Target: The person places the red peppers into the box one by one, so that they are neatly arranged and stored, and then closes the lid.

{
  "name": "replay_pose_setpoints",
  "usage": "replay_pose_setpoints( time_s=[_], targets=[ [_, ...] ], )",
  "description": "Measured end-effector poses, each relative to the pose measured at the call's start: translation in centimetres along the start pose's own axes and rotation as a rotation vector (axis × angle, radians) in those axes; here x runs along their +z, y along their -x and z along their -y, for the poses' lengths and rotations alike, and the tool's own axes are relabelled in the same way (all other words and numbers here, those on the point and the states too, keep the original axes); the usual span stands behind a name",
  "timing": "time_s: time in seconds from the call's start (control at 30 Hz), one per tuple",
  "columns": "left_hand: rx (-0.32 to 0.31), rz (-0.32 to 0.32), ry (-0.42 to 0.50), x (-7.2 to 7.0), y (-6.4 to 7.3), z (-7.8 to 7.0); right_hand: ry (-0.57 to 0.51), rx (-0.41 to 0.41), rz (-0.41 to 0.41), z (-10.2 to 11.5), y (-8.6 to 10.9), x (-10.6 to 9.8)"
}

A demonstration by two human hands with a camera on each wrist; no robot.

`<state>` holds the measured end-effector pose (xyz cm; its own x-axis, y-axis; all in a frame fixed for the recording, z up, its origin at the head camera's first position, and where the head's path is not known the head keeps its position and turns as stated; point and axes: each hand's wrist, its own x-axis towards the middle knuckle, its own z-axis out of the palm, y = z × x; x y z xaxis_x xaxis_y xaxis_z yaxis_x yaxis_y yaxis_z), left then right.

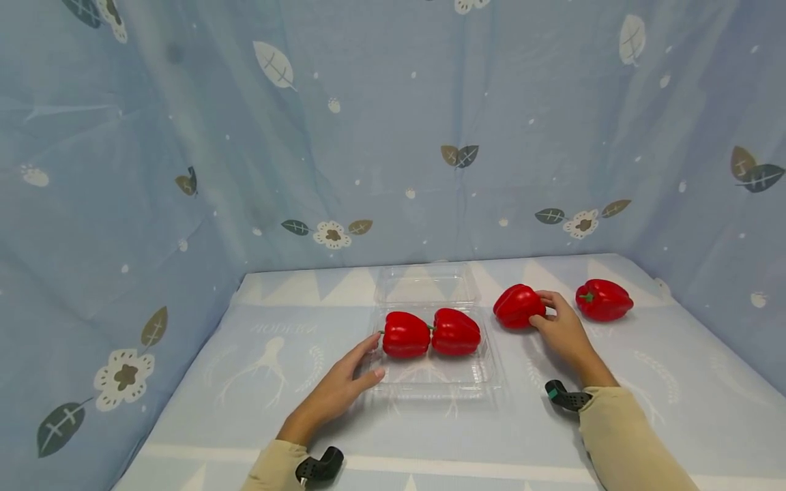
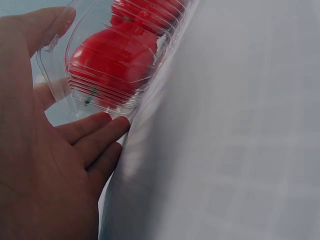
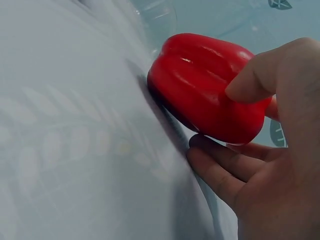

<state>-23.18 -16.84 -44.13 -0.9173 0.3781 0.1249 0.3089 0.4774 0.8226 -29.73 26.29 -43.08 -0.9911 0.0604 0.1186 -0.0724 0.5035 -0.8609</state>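
Note:
Two red bell peppers, one on the left point(image 1: 406, 335) and one beside it point(image 1: 456, 332), lie on their sides in a clear plastic clamshell box point(image 1: 424, 375). My left hand point(image 1: 338, 390) rests at the box's left side, thumb and fingers spread around its corner; the left wrist view shows the ribbed clear wall point(image 2: 107, 95) close to the fingertips. To the right of the box, my right hand point(image 1: 561, 332) grips a third bell pepper point(image 1: 516, 307) between thumb and fingers. In the right wrist view this pepper point(image 3: 200, 85) is tilted, close over the tabletop.
Another red bell pepper point(image 1: 604, 300) lies at the far right of the table. The box's lid point(image 1: 426, 283) is folded back toward the rear. A patterned cloth point(image 1: 258, 409) covers the table, and a blue curtain point(image 1: 393, 136) surrounds its back and sides.

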Motion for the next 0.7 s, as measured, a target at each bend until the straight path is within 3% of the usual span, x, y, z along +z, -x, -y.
replay_pose_setpoints(
  time_s=[0.4,0.7],
  targets=[
    [0.001,-0.001,-0.001,0.00,0.05,-0.13,-0.039,0.002,0.023,0.62,-0.09,0.02],
    [-0.009,0.003,0.000,-0.12,0.08,-0.35,0.039,0.100,-0.039,0.74,0.08,0.89]
  ],
)
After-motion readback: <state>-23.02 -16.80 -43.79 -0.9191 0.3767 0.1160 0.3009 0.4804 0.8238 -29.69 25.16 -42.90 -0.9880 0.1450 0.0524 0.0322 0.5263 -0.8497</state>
